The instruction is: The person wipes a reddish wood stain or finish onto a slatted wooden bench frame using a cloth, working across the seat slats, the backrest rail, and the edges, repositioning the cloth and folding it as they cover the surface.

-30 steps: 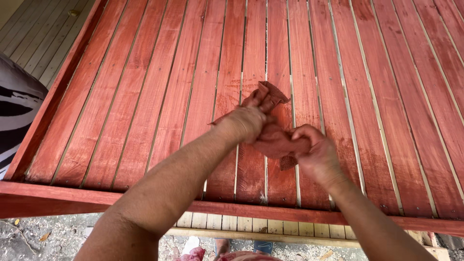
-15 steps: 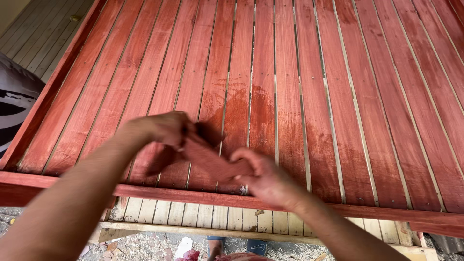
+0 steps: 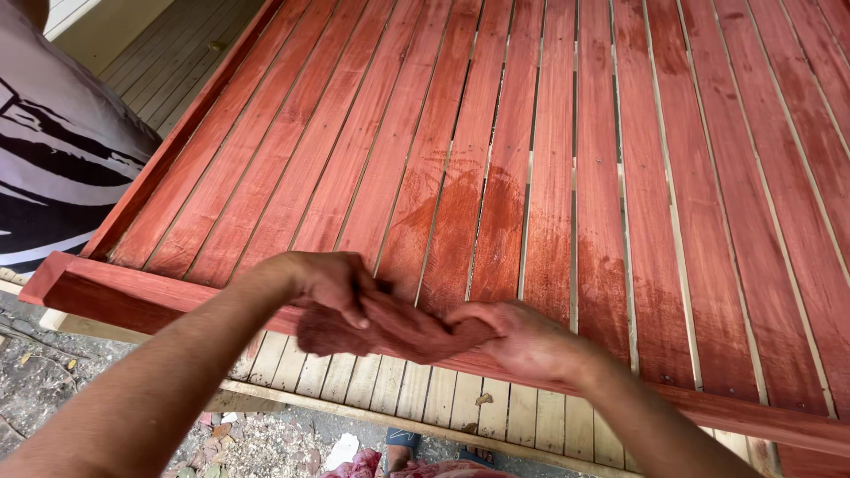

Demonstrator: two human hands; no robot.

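A red-stained rag (image 3: 390,329) is stretched between both of my hands, just above the near rail (image 3: 168,305) of a slatted wooden frame. My left hand (image 3: 332,283) grips the rag's left end. The rag's right end is bunched in my right hand (image 3: 522,341). Both hands are stained red. Beyond them the slats (image 3: 496,204) show a darker, wetter patch of red stain in the middle.
The red slatted frame fills most of the view, with a raised side rail (image 3: 190,124) on the left. A grey and black patterned cloth (image 3: 53,168) lies at far left. Below the near rail are unstained slats (image 3: 372,381), gravel ground (image 3: 53,372) and a sandalled foot (image 3: 403,443).
My hands and the rag have come back from the middle slats toward the near rail and shifted left. The view has swung, bringing more of the patterned cloth into sight.
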